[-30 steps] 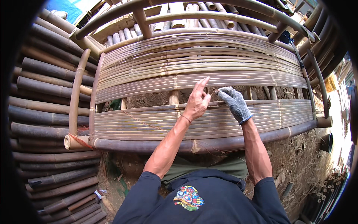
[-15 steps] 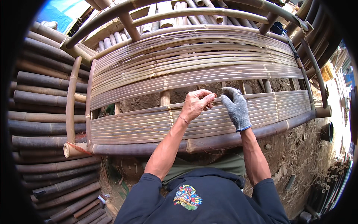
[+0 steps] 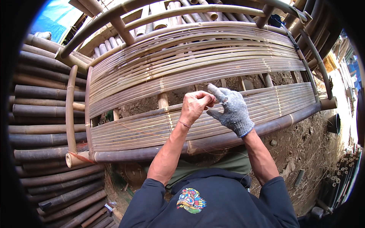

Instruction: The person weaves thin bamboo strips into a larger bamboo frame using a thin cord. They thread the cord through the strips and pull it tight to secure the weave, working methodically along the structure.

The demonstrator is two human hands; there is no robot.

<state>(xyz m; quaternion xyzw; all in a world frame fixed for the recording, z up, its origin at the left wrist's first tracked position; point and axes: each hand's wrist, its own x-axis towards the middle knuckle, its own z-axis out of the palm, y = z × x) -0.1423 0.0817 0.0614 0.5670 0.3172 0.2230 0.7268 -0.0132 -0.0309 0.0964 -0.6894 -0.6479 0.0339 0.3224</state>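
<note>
My bare left hand (image 3: pixel 195 106) is closed in a pinch above the near band of bamboo slats (image 3: pixel 148 123). A thin reddish string appears to be in its fingertips, mostly hidden now. Close beside it, my right hand (image 3: pixel 230 108) wears a grey knit glove; its index finger is stretched out and the thumb stands apart. The two hands nearly meet. Below them lies a long bamboo bench (image 3: pixel 213 146) with slats bound side by side. An orange strand (image 3: pixel 131 125) trails over the near slats at the left. A gap separates the near and far slat bands.
Dark bamboo poles (image 3: pixel 45 129) are stacked along the left. The bench's curved backrest rail (image 3: pixel 194 14) rises at the far side, with more poles behind it. Orange binding (image 3: pixel 81 157) wraps the near left corner. Bare soil (image 3: pixel 281 163) lies at the right.
My right hand has moved left and turned, its index finger now extended beside my left hand. My left hand keeps its pinch. The view has shifted slightly.
</note>
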